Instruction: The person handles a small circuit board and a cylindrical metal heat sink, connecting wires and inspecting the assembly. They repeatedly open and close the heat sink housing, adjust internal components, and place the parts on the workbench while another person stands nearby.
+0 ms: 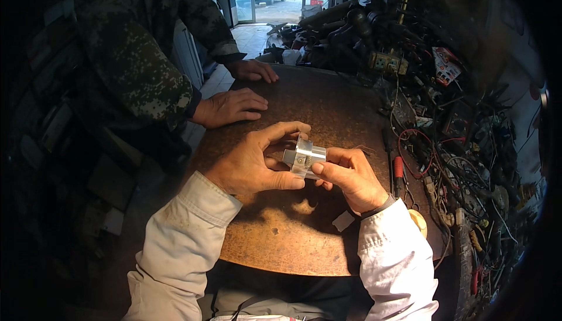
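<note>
Between my two hands, above the brown worktop, is a small shiny metal part (302, 158) with a block-like body and a cylindrical section on its right. My left hand (256, 160) grips the body, thumb on the near side and fingers curled over the far side. From the right, my right hand (346, 176) pinches the cylindrical end, with the thumb pressed along its near face. The exact kind of part cannot be made out. Some of my fingertips are hidden behind it.
A worn wooden table (281, 242) lies under my hands, with a small pale piece (343, 221) on it. Another person's hands (231, 108) rest at its far left edge. Along the right lie a red-handled screwdriver (398, 167), tangled wires (436, 163) and heaped parts.
</note>
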Motion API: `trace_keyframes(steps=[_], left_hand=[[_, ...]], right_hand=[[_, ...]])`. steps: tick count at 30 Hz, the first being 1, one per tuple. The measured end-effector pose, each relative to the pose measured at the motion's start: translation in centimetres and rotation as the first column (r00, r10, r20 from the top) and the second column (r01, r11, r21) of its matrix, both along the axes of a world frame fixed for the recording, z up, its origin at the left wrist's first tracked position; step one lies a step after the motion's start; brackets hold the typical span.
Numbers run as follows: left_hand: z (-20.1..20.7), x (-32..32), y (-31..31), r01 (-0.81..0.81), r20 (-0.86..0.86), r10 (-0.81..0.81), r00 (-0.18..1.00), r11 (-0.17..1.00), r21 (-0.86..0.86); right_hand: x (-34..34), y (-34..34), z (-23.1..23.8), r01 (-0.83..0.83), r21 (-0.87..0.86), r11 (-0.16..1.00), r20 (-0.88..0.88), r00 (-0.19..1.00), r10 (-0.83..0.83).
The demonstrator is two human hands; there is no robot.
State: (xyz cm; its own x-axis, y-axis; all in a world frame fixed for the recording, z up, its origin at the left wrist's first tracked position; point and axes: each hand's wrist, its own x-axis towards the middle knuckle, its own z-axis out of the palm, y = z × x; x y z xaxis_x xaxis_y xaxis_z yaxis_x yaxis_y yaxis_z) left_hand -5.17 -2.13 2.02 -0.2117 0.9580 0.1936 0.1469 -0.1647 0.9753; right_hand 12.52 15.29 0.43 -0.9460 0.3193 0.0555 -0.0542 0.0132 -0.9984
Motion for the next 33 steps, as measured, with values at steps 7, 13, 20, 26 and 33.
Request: trace_keyframes(steps=[7,13,20,26,33], left_hand=[[-0.5,1.6,0.4,-0.151,-0.295,0.185,0.937,0.979,0.134],[-2.6,2.3,1.5,-0.188,-0.629,0.547,0.552,0.817,0.545],[-3.6,4.4,2.4,-0.208,-0.643,0.639,0.422,0.758,0.618],[-4.3,5.4,2.8,-0.287,-0.574,0.643,0.507,0.754,0.591],[-2.9,6.6,2.3,-0.414,-0.224,0.458,0.860,0.884,0.219]], right_hand=[[-0.1,-0.3,0.1,-0.037,-0.078,0.996,-0.011,0.999,0.036],[-0.1,-0.8,-0.4,-0.001,-0.022,1.000,0.008,1.000,0.001],[-0.7,-2.0,-0.8,0.162,-0.045,0.986,-0.015,0.987,-0.163],[-0.3,-1.7,-0.8,0.227,0.356,0.907,-0.190,0.967,-0.168],[-0.2,-4.0,-0.2,0.510,0.626,0.590,-0.282,0.854,-0.438]])
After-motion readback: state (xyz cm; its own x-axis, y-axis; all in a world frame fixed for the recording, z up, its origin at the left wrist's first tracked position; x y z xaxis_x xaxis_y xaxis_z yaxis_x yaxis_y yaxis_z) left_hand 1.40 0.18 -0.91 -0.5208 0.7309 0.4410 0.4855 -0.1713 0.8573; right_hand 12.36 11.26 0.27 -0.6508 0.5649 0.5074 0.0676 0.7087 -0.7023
